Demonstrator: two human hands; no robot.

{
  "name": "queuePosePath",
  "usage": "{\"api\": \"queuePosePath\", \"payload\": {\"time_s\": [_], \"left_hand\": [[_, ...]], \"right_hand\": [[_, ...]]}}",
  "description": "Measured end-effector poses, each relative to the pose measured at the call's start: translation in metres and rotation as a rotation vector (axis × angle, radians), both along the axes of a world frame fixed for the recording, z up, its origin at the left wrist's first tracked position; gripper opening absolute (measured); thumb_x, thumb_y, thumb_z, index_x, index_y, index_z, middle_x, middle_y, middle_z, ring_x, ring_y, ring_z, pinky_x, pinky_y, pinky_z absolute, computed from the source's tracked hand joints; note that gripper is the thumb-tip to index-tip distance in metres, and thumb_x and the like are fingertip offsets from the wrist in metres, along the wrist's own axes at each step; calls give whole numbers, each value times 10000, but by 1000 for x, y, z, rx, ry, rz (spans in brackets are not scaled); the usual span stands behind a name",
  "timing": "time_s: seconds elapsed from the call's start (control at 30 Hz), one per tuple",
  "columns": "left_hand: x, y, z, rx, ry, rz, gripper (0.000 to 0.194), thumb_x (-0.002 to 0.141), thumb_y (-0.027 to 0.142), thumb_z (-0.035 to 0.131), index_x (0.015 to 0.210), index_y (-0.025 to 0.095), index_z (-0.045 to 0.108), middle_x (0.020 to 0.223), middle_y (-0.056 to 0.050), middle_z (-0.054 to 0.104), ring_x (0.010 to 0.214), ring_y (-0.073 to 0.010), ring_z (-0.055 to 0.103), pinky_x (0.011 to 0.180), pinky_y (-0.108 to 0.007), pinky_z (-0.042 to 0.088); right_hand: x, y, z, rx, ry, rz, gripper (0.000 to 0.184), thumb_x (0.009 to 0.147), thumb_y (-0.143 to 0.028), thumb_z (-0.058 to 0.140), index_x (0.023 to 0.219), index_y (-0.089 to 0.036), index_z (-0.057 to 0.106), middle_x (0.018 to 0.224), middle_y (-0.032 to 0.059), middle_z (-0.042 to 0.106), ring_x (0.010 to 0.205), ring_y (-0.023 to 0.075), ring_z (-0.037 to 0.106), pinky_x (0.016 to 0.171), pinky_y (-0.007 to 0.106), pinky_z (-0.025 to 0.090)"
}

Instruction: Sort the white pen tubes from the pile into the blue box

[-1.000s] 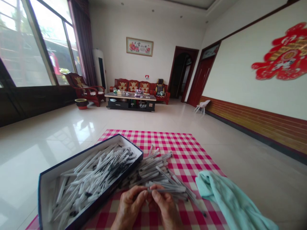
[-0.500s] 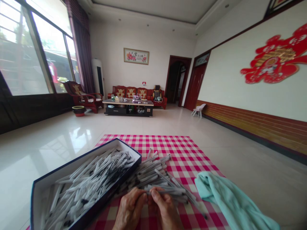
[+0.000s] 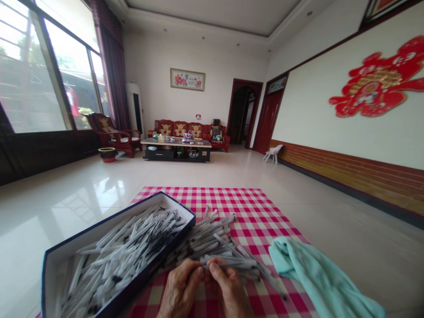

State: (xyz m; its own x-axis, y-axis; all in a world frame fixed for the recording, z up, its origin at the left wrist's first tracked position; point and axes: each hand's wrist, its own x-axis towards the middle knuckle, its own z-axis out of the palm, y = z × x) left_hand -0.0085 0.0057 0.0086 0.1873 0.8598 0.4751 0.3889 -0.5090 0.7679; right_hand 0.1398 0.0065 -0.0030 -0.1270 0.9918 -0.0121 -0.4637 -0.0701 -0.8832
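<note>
My left hand [image 3: 180, 289] and my right hand [image 3: 228, 289] meet at the bottom middle, fingertips pinched together on a thin pale pen [image 3: 232, 263] that lies across the near edge of a loose pile of pens [image 3: 212, 240]. The pile rests on a red and white checked cloth [image 3: 255, 207]. To the left of my hands stands a dark blue open box [image 3: 99, 223] filled with several more pens [image 3: 126, 251].
A light green cloth [image 3: 314, 278] lies crumpled at the right of the checked cloth. Shiny floor tiles [image 3: 66, 207] surround it. Far back stand a dark coffee table [image 3: 175, 148], a red sofa [image 3: 185, 128], an armchair [image 3: 112, 130] and a small white chair [image 3: 273, 152].
The view tilted up between the first frame and the second. My hands stay pinched on the pen, with only small finger shifts.
</note>
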Motion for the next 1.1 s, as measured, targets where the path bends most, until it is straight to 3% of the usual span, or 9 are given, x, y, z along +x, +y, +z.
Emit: {"api": "queuePosePath", "payload": {"time_s": [0.2, 0.33, 0.4, 0.7, 0.9, 1.1], "left_hand": [[3, 2, -8, -113, 16, 111, 435, 926, 387, 390, 576, 172, 535, 503, 23, 527, 467, -92, 479, 460, -164, 354], [3, 0, -4, -35, -26, 36, 244, 899, 351, 458, 858, 181, 629, 703, -5, 655, 624, -122, 603, 585, -167, 438], [2, 0, -1, 5, -28, 18, 204, 886, 331, 483, 899, 192, 632, 733, -3, 667, 647, -123, 618, 607, -166, 445], [5, 1, -5, -82, -9, 162, 464, 907, 423, 416, 541, 168, 544, 486, 19, 535, 459, -89, 479, 456, -149, 361], [1, -3, -1, -90, -75, 19, 276, 885, 398, 467, 892, 185, 642, 731, -15, 671, 648, -138, 601, 606, -176, 454], [3, 1, -6, -158, -63, 80, 417, 905, 434, 416, 612, 172, 554, 546, 20, 539, 512, -100, 482, 493, -165, 370]], "right_hand": [[0, 1, -3, 0, 32, 21, 217, 743, -401, 707, 814, -204, 653, 654, 5, 655, 618, 170, 593, 599, 295, 426], [0, 2, -4, 7, 20, 18, 223, 756, -401, 694, 838, -198, 652, 686, 18, 668, 647, 185, 605, 618, 306, 435], [0, 2, -3, 8, 27, 27, 214, 767, -391, 687, 842, -195, 652, 690, 16, 668, 651, 175, 604, 620, 294, 428], [-1, 1, 1, 4, 25, 29, 236, 729, -411, 714, 834, -208, 652, 682, 12, 679, 653, 188, 613, 615, 303, 433], [-1, -1, 1, 2, 33, 8, 205, 747, -390, 699, 834, -211, 653, 697, 13, 676, 667, 192, 617, 631, 314, 443], [0, 0, -1, 20, 40, 40, 179, 755, -351, 706, 832, -200, 649, 663, -1, 655, 641, 164, 588, 629, 291, 422]]}}
